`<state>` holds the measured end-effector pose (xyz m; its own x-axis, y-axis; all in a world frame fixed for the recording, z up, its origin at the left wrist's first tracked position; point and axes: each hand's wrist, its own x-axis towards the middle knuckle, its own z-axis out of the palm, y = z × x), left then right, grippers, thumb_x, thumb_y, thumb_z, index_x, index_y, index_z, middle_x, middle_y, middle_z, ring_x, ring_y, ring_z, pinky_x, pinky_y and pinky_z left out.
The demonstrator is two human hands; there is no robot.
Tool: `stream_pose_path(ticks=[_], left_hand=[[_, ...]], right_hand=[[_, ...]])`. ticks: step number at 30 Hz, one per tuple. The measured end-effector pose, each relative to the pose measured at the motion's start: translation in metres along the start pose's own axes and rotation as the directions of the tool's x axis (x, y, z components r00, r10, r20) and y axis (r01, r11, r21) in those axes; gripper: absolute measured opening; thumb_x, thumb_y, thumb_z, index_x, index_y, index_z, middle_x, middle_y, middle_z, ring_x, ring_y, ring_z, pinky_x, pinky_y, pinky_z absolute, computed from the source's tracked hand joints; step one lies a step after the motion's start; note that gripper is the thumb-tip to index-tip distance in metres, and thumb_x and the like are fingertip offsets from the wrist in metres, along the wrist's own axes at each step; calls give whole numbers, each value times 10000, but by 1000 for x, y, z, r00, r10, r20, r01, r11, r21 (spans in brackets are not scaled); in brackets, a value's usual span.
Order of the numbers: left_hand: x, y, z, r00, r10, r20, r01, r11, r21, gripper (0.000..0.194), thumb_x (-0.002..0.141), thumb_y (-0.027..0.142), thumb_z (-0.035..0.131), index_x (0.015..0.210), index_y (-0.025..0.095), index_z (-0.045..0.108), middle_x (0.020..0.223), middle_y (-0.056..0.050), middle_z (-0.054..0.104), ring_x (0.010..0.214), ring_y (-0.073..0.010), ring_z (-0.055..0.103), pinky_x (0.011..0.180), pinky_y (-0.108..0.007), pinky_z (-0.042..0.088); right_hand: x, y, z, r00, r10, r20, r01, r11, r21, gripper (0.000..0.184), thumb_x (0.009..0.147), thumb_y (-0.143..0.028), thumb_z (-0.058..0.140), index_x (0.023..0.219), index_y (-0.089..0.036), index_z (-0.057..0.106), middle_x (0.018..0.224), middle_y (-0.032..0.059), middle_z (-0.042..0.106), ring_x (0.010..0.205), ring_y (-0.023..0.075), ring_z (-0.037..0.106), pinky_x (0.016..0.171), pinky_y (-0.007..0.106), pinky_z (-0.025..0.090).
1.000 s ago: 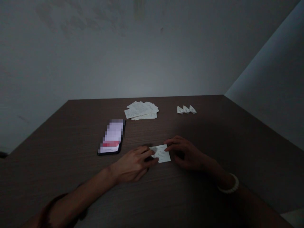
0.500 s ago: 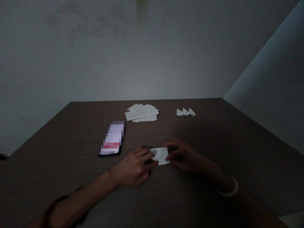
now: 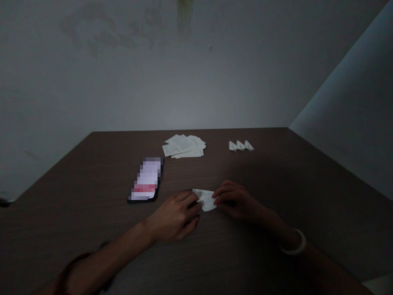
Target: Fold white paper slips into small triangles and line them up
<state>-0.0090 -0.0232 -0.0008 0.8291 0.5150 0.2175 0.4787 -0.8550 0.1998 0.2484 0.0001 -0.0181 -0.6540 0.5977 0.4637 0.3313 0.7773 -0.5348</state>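
A small printed slip of paper (image 3: 207, 200) is between my hands, just above or on the brown table (image 3: 196, 262). My left hand (image 3: 176, 215) pinches its left end, with the fingers curled. On the right edge, the fingertips of my right hand (image 3: 235, 199) are closed on the paper. The slip looks slightly bent, and its two ends are partly hidden by my fingers. A white beaded bracelet (image 3: 296, 244) is on my right wrist, and a dark band (image 3: 66, 274) is on the left arm.
Left of the slip lies a phone (image 3: 146, 178) with a blurred screen. Farther back is a loose pile of printed paper slips (image 3: 186, 145). Three small folded white paper pieces (image 3: 241, 146) stand in a row at the back right. A wall (image 3: 196, 82) borders the table's far edge.
My right fingers have closed in on the slip's right edge. The left fingers have curled tighter on its left end, and the paper has gone from flat to slightly bent.
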Motion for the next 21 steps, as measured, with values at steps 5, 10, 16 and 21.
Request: stream_pose_path(ticks=[5, 10, 16, 21], left_hand=[[-1, -3, 8, 993, -70, -99, 64, 996, -63, 253, 908, 245, 507, 1120, 126, 577, 1058, -125, 598, 1007, -248, 587, 878, -405, 535], [-3, -8, 14, 947, -87, -310, 93, 996, 4, 191, 935, 194, 482, 1064, 135, 610, 968, -107, 605, 902, -212, 599, 777, -355, 552], [-5, -8, 12, 901, 50, -431, -35, 999, 42, 176, 924, 114, 483, 1034, 119, 620, 866, -94, 635, 785, -178, 600, 665, -292, 533], [1, 1, 10, 829, -229, -510, 71, 948, -309, 70, 873, 137, 584, 890, 133, 652, 764, -42, 663, 670, -132, 612, 626, -244, 512]], right_hand=[[6, -1, 4, 986, -39, -160, 37, 999, -12, 143, 848, -94, 597, 932, -191, 658, 895, 42, 714, 821, 161, 604, 761, 309, 491], [8, -4, 13, 971, -104, -214, 114, 993, 35, 171, 854, -82, 581, 955, -204, 648, 893, 39, 715, 784, 151, 615, 732, 294, 497], [8, -9, 17, 968, -97, -230, 97, 995, -9, 229, 822, -136, 655, 1034, -218, 631, 931, 38, 714, 817, 162, 617, 761, 320, 494], [11, -11, 16, 954, 101, -282, -89, 995, 55, 214, 784, -234, 706, 984, -189, 646, 872, 51, 694, 774, 168, 621, 700, 304, 496]])
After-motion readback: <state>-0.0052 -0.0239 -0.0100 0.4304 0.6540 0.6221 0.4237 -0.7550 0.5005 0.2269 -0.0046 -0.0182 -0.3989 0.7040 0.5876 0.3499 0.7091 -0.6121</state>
